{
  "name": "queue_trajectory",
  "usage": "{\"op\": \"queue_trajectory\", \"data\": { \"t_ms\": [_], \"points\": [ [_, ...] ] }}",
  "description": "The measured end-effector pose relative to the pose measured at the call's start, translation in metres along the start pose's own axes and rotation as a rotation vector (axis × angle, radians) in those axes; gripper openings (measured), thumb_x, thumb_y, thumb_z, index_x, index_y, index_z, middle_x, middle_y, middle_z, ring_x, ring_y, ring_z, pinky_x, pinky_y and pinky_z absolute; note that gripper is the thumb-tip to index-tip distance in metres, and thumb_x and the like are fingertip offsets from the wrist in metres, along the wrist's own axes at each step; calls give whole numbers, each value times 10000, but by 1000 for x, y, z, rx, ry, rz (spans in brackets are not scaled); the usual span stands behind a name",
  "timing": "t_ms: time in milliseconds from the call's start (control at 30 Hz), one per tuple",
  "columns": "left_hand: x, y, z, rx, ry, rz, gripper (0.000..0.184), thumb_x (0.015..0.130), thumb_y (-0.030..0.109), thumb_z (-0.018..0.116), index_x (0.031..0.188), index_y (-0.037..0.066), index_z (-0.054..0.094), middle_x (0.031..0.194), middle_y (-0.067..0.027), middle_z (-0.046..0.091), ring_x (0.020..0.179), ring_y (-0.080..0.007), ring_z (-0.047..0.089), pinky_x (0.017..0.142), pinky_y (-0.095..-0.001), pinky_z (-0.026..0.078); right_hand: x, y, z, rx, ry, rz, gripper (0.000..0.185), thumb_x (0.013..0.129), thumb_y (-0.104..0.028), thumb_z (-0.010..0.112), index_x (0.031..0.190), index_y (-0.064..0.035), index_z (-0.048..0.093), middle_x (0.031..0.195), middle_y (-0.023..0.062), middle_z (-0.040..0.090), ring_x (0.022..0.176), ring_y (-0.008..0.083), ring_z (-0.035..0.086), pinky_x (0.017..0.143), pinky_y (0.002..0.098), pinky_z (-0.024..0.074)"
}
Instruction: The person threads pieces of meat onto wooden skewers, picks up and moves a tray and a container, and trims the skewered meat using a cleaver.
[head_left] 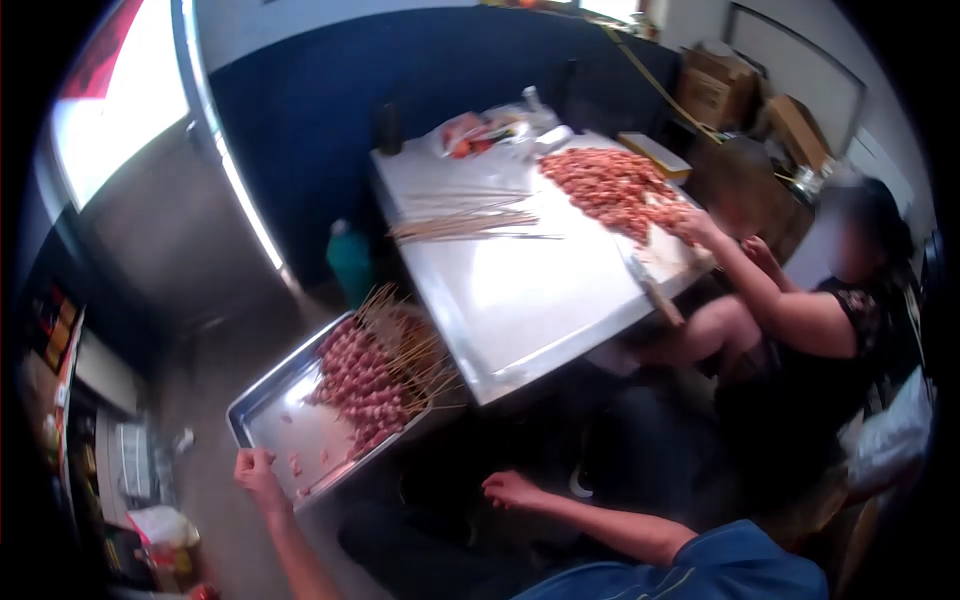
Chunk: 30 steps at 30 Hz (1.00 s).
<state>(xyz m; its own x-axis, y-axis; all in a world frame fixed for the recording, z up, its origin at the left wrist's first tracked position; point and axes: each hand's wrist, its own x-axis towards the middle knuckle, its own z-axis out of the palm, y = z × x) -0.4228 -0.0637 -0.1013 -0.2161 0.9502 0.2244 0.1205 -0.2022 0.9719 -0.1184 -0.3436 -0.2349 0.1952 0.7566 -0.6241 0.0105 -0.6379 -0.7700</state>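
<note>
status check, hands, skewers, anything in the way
Left hand at tray; right hand apart, seemingly empty. Skewers piled in tray. Table corner close by, possibly in the way.

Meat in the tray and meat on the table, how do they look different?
The tray meat is mostly threaded on sticks, while the table meat lies loose in small pieces. The tray meat looks pinker and a bit purplish; the table meat looks more orange-red. The tray meat is bunched toward one side of its tray, while the table meat spreads in a broad heap on the table. Both look reddish.
</note>
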Motion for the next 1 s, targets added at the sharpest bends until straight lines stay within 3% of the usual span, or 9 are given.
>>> {"op": "queue_trajectory", "data": {
  "t_ms": [200,267,400,600,667,867,933,967,1000],
  "points": [
    [-59,110,133,151,-575,456,172,831,38,592,675,22,522,606,18,499,584,-67,455,542,-243,358,-59,-4,-19,60,13,-93,370,889,-226,582,1188,-8,603,952,93,665,756,141,639,580,259,526],
    [-74,95,165,28,-552,393,111,814,49,624,746,15,543,675,-54,545,604,-121,506,575,-269,411,-72,0,-22,91,27,-124,374,889,-223,581,1190,-1,600,952,92,669,761,142,645,597,255,529],
    [-77,59,167,410,-594,578,232,715,40,631,932,26,550,948,-147,520,827,-306,586,697,-392,484,-82,24,-21,259,58,-156,314,845,-212,590,1078,-14,660,863,85,686,725,151,663,614,277,533],
    [-73,17,159,691,-459,845,528,760,144,703,1246,54,519,1168,-182,534,1034,-318,584,866,-377,501,-63,50,-11,254,-8,-133,307,885,-210,557,1097,-3,640,850,78,667,684,133,622,579,263,507],
    [-80,42,168,210,-733,520,611,771,161,697,1326,57,463,1248,-188,525,1158,-336,535,944,-410,480,-82,33,-7,346,-9,-151,198,854,-210,567,976,-83,657,720,25,640,531,114,553,450,260,447],
    [-63,16,159,401,-919,637,842,793,375,691,1441,4,301,1463,-239,332,1328,-381,372,1102,-441,329,-80,42,-11,251,73,-225,173,844,-213,569,949,-127,676,716,63,665,539,167,611,449,292,491],
    [-65,0,163,844,-434,1140,666,792,258,666,1341,-29,422,1277,-251,507,1049,-336,599,872,-393,521,-78,48,-11,283,108,-268,185,838,-223,575,956,-123,677,697,62,665,537,175,616,448,302,493],
    [-67,-14,171,840,-461,1133,666,792,258,666,1341,-29,422,1277,-251,507,1049,-336,599,872,-393,521,-79,50,-12,223,132,-214,177,824,-217,601,950,-122,682,713,74,675,545,184,630,451,302,498],
    [-75,4,182,607,-636,1113,652,809,220,646,1367,0,392,1295,-217,505,1081,-324,588,888,-400,520,-92,40,-18,230,111,-281,247,849,-158,548,995,3,666,772,84,660,657,144,623,570,279,505]
  ]
}}
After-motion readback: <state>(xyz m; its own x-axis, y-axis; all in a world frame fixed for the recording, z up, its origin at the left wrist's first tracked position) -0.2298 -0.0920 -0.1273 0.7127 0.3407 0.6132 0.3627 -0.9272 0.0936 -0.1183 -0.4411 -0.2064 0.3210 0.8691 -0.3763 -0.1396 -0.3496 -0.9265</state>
